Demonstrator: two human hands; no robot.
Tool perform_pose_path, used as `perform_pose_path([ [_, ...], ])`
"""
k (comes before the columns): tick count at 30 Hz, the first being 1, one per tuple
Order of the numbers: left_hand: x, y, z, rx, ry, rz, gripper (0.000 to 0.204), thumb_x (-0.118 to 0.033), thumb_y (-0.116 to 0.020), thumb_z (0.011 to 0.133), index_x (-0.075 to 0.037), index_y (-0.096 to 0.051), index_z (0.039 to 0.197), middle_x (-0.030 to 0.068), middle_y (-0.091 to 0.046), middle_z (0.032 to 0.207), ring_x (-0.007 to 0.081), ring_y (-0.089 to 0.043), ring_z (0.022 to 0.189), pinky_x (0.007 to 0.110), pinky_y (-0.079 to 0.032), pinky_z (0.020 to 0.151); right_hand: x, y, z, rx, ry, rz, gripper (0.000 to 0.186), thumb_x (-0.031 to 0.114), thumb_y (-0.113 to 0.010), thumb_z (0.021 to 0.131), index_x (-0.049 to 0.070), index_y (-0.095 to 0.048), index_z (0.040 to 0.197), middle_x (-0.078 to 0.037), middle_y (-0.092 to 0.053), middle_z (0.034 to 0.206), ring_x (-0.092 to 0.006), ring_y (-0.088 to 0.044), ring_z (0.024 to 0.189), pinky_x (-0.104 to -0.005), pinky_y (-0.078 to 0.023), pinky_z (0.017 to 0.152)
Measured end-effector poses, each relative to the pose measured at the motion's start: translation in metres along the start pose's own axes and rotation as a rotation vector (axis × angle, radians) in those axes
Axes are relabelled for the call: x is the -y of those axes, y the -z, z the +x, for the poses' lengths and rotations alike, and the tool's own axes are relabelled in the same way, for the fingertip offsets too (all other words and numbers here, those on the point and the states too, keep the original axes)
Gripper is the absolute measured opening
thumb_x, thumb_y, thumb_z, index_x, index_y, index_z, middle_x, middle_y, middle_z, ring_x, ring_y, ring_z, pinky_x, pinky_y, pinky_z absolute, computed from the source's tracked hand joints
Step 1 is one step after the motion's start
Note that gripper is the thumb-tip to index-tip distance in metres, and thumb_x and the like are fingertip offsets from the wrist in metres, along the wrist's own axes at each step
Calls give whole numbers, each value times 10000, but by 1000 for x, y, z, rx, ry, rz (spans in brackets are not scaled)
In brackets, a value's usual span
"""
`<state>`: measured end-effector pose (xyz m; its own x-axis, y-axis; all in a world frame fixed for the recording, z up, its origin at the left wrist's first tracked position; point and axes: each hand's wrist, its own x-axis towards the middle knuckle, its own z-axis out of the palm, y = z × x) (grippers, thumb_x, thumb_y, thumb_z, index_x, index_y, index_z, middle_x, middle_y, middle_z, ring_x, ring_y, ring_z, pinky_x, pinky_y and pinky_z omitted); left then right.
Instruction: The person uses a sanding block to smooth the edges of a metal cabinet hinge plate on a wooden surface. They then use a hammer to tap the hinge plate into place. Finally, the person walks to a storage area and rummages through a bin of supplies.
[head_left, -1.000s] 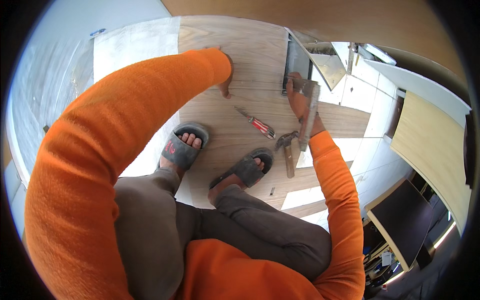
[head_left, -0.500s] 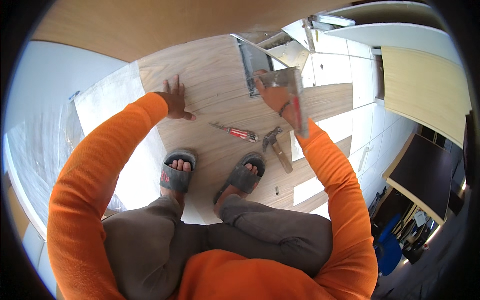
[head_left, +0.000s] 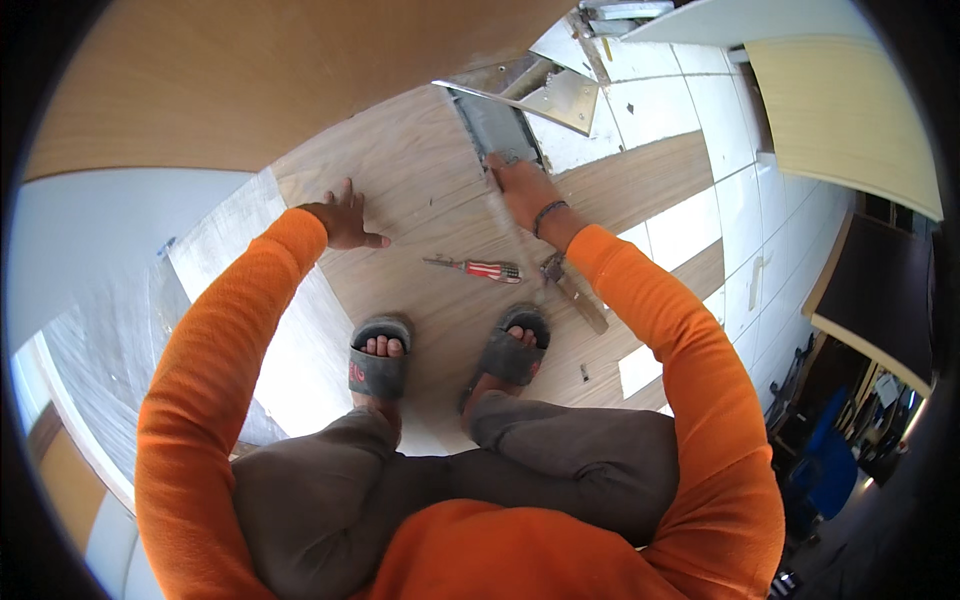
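Observation:
My left hand [head_left: 345, 217] lies with fingers spread on the wood-look floor boards [head_left: 400, 150]. My right hand [head_left: 526, 192] is closed beside a grey rectangular recess [head_left: 500, 122] in the boards. In it is an L-shaped flat metal tool [head_left: 512, 226], smeared by motion now and plainer in the earlier view. Between my hands and my feet a screwdriver [head_left: 490, 271] with a red-and-white striped handle rests on the boards. Right of it lies a claw hammer [head_left: 582, 302] with a wooden handle, its head partly blurred behind the moving tool.
A brown wooden panel [head_left: 250, 80] overhangs the far left. Metal-edged scrap [head_left: 560, 98] lies beyond the recess. White tiles [head_left: 665, 110] run along the right, with a dark cabinet panel [head_left: 880, 290] further out. My sandals [head_left: 380, 370] stand on the boards.
My right hand has come down and slightly nearer, and the metal tool has swung down below it. My left hand stays on the boards. The view has shifted a little.

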<state>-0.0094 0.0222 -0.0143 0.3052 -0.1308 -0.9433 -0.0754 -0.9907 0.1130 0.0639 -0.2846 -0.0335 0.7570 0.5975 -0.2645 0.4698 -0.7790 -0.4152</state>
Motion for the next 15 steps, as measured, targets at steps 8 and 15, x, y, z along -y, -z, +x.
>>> perform_pose_path([
  [8, -1, -1, -1, 16, -17, 3, 1162, -844, -376, 875, -35, 30, 1603, 232, 160, 1651, 425, -35, 1537, 570, -167, 1216, -10, -11, 9, -150, -76, 128, 314, 242, -573, 962, 77, -580, 1228, -213, -696, 919, -419, -673, 883, -495, -536, 776],
  [15, 0, -3, 0, 14, -33, -45, 1160, -823, -405, 884, -26, 42, 1598, 245, 183, 1641, 414, -10, 1541, 568, -157, 1219, -49, 1, 26, -252, 81, 161, 321, 315, -520, 997, 132, -570, 1256, -216, -679, 1051, -353, -658, 1018, -463, -500, 932],
])
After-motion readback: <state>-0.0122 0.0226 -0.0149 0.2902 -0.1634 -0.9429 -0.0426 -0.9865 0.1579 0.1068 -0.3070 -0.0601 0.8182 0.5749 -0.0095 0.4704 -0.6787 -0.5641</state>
